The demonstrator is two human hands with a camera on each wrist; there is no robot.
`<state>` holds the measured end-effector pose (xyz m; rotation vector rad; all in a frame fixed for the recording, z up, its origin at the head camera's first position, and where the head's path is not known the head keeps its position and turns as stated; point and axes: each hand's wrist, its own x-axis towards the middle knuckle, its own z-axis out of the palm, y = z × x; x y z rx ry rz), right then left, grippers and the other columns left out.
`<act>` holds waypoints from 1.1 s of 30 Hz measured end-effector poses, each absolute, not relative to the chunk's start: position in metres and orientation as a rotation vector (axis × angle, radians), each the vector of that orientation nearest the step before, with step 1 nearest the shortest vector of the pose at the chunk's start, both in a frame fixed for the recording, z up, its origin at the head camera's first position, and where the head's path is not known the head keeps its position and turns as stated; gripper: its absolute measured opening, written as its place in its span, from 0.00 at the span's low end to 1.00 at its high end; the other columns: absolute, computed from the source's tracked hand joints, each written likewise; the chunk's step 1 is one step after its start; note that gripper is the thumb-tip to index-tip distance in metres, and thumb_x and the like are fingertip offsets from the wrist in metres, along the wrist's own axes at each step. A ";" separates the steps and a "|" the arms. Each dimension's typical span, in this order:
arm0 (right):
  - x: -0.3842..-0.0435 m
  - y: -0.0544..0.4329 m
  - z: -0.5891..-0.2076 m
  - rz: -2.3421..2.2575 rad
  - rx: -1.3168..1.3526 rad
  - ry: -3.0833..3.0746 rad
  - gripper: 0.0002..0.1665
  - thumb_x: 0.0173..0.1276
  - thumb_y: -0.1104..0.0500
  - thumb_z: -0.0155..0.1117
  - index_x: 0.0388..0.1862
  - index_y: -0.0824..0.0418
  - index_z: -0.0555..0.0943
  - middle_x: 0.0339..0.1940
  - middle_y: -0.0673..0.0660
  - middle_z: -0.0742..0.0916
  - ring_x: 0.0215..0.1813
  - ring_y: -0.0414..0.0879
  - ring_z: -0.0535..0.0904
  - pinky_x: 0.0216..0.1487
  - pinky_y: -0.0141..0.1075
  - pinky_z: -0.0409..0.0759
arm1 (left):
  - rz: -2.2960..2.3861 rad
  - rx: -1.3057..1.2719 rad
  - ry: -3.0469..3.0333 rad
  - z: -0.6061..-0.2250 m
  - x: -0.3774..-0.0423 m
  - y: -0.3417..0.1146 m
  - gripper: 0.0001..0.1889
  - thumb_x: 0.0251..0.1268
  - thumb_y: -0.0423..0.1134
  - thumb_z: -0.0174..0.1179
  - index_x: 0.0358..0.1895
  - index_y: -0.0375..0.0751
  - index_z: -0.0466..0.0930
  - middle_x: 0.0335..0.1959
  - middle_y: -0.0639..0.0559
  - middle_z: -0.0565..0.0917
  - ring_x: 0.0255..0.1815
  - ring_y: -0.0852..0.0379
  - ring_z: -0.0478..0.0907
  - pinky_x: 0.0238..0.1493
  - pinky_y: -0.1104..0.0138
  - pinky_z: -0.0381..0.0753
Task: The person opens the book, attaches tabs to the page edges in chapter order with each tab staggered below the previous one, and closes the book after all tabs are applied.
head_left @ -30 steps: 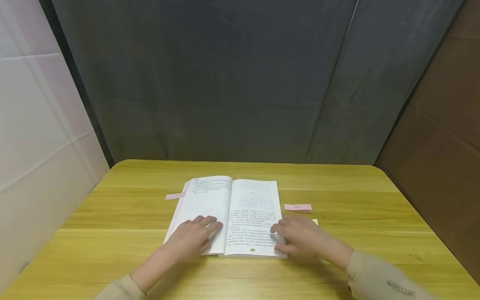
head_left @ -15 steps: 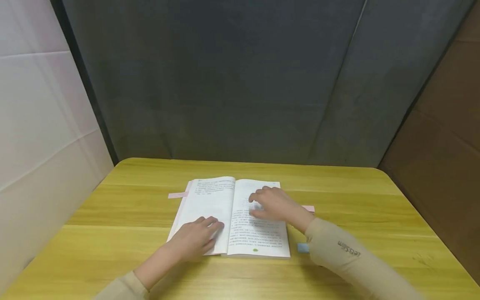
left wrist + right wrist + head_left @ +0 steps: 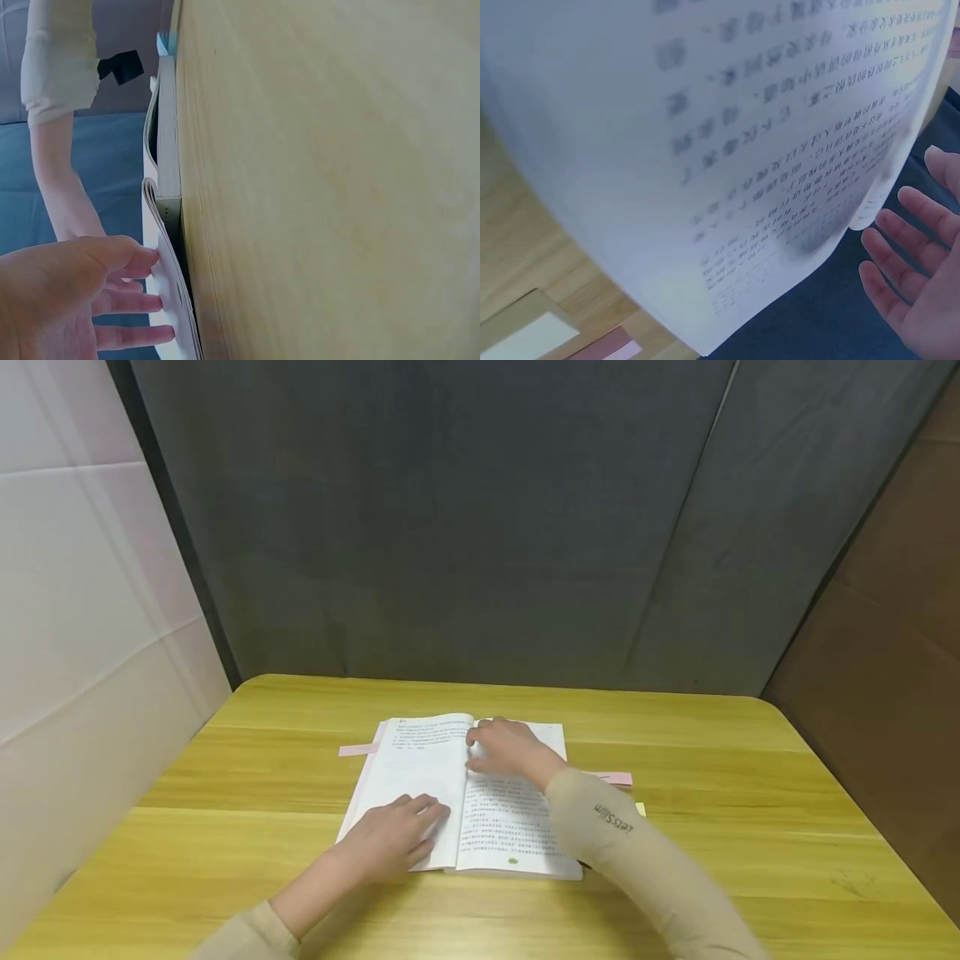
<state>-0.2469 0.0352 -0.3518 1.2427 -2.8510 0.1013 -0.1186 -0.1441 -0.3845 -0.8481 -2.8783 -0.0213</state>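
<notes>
An open book lies on the wooden table, printed text on both pages. My left hand rests on the lower left page with its fingers spread. From the side, in the left wrist view, those fingertips touch the curved page. Above the upper right page, close to the gutter, is my right hand, fingers loosely bent. In the right wrist view its fingers look apart from the printed right page, with nothing between them. The right sleeve hides part of the right page.
A pink paper tab sticks out at the book's left edge. To its right are another pink tab and a yellow tab; a blue tab shows in the left wrist view. A dark curtain stands behind the table.
My right hand has left the lower right edge of the book and moved up and left across the right page to the gutter. The left hand has stayed in place.
</notes>
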 end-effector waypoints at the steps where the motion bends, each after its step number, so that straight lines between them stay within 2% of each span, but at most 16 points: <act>1: -0.248 0.033 -0.353 0.096 1.235 -2.861 0.18 0.58 0.45 0.58 0.46 0.51 0.76 0.43 0.50 0.78 0.44 0.46 0.74 0.43 0.40 0.72 | -0.022 -0.846 -2.886 -0.384 -0.118 -0.144 0.17 0.56 0.41 0.56 0.50 0.44 0.72 0.48 0.49 0.74 0.41 0.50 0.74 0.30 0.63 0.75; 6: -0.249 0.026 -0.356 0.092 1.204 -2.901 0.18 0.56 0.45 0.60 0.44 0.51 0.76 0.41 0.49 0.78 0.42 0.46 0.74 0.41 0.40 0.72 | -0.025 -0.850 -2.879 -0.385 -0.117 -0.143 0.17 0.55 0.41 0.56 0.49 0.43 0.72 0.47 0.49 0.74 0.41 0.51 0.74 0.29 0.63 0.75; 15: -0.249 0.023 -0.359 0.104 1.170 -2.934 0.22 0.56 0.45 0.61 0.48 0.51 0.75 0.42 0.49 0.79 0.42 0.45 0.75 0.43 0.40 0.72 | -0.020 -0.857 -2.845 -0.384 -0.115 -0.143 0.17 0.53 0.42 0.58 0.47 0.42 0.73 0.44 0.49 0.75 0.38 0.52 0.75 0.26 0.64 0.75; 24: -0.247 0.024 -0.360 0.140 1.160 -2.957 0.19 0.56 0.46 0.61 0.46 0.50 0.75 0.40 0.50 0.78 0.41 0.46 0.74 0.43 0.40 0.71 | -0.023 -0.812 -2.882 -0.385 -0.114 -0.144 0.16 0.53 0.42 0.57 0.46 0.43 0.73 0.43 0.51 0.75 0.38 0.53 0.74 0.26 0.64 0.74; 33: -0.249 0.025 -0.369 0.209 1.116 -3.002 0.22 0.58 0.45 0.59 0.51 0.49 0.74 0.47 0.50 0.76 0.49 0.47 0.70 0.48 0.43 0.69 | -0.030 -0.808 -2.895 -0.385 -0.114 -0.146 0.17 0.53 0.44 0.58 0.46 0.43 0.74 0.43 0.51 0.75 0.39 0.53 0.74 0.27 0.63 0.74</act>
